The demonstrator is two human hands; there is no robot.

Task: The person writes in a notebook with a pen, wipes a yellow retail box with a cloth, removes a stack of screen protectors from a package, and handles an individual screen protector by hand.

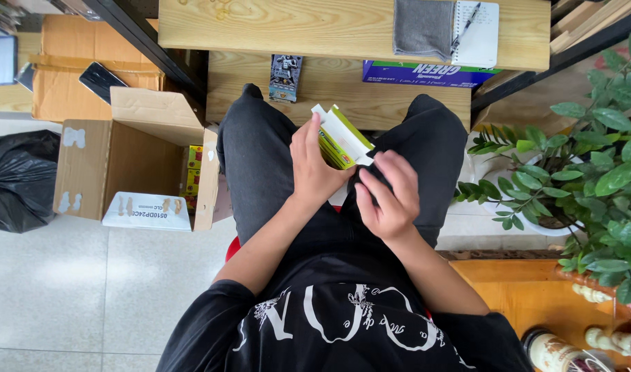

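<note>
A small green-and-yellow cardboard carton (341,140) with white flaps open sits above the lap, gripped in the left hand (315,169). The right hand (390,193) has its fingers (377,180) loosely spread, fingertips touching the carton's lower flap. An open brown cardboard box (140,162) stands on the floor to the left.

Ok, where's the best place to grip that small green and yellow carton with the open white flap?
Probably across the two broad faces of the small green and yellow carton, low on its closed body, coming from the left as the left hand does. The open flap points up and right, where the right hand works.
</note>
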